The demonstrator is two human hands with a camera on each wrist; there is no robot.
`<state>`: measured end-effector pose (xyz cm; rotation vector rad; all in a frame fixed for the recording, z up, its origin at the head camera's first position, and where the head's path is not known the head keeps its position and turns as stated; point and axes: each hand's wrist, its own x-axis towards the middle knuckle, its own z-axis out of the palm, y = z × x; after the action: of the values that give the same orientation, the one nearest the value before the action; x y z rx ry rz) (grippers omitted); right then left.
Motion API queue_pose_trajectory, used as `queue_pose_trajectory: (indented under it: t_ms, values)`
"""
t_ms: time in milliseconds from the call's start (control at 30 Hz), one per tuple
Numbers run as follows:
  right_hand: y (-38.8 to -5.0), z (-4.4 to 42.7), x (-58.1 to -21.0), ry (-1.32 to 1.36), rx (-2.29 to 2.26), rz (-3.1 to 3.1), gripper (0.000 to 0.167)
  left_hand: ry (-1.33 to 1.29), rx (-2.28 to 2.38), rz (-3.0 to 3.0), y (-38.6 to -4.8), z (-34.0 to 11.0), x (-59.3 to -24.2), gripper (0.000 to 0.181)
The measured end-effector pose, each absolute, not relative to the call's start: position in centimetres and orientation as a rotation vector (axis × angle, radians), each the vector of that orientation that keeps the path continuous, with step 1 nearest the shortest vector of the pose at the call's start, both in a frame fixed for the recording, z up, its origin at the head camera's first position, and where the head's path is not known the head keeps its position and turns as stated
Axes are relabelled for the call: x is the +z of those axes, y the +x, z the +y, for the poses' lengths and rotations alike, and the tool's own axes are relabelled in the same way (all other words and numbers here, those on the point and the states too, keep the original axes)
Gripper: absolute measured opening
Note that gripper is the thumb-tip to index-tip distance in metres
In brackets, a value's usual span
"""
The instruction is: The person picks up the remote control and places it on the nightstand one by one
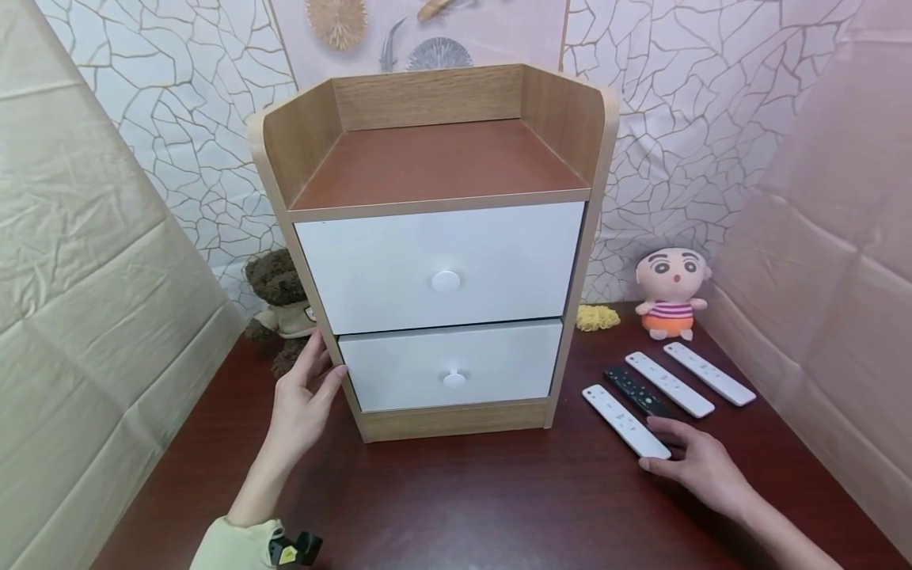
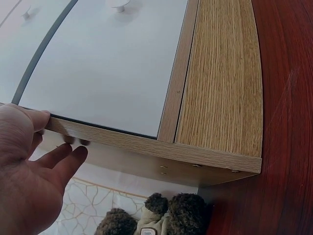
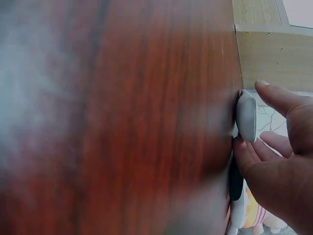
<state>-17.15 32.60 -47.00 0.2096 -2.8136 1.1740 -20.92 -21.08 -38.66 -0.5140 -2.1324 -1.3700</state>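
Observation:
A small wood-trimmed cabinet (image 1: 456,423) with two white drawers stands on the dark red table, both drawers closed. At its left side is my left hand (image 1: 302,408), the thumb resting on the front edge; in the left wrist view the other fingers (image 2: 71,164) lie loosely along the side panel. My right hand (image 1: 701,467) is at the near end of a white remote control (image 1: 623,419). Its thumb and fingers are spread on either side of that remote, and the index fingertip lies near a black remote control (image 1: 637,392). Whether the thumb touches the white remote I cannot tell.
Two more white remotes (image 1: 670,384) lie to the right of the black one. Behind them sit a plush doll (image 1: 670,289) and a yellow bundle (image 1: 597,317). A brown plush bear (image 1: 278,281) is partly hidden behind the cabinet's left side. Fabric walls (image 1: 819,237) flank the table.

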Motion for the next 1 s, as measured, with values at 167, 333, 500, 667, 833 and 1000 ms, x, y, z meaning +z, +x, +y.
queue_pose_trajectory:
  t_ms: [167, 333, 500, 667, 833, 1000]
  values:
    - [-16.9, 32.8, -47.3, 0.137, 1.120, -2.829, 0.070, -0.509, -1.361, -2.140, -20.9, -21.1, -38.7, 0.074]
    - [-16.6, 32.7, -47.7, 0.067, 1.111, -2.843, 0.074, -0.499, -1.346, -2.141, -20.9, -21.2, -38.7, 0.074]
    - [-16.5, 32.6, -48.0, 0.024, 1.037, -2.857, 0.074, -0.491, -1.332, -2.147, -20.9, -21.2, -38.7, 0.074]
    - [-16.6, 32.7, -48.3, -0.001, 0.957, -2.862, 0.072, -0.486, -1.320, -2.159, -21.0, -21.2, -38.7, 0.073]
    - [-16.9, 32.7, -48.4, -0.042, 0.938, -2.874, 0.070, -0.489, -1.323, -2.151, -21.0, -21.2, -38.6, 0.073]
    - [-16.9, 32.6, -48.6, -0.067, 0.944, -2.861, 0.070, -0.494, -1.321, -2.147, -20.9, -21.2, -38.6, 0.072]
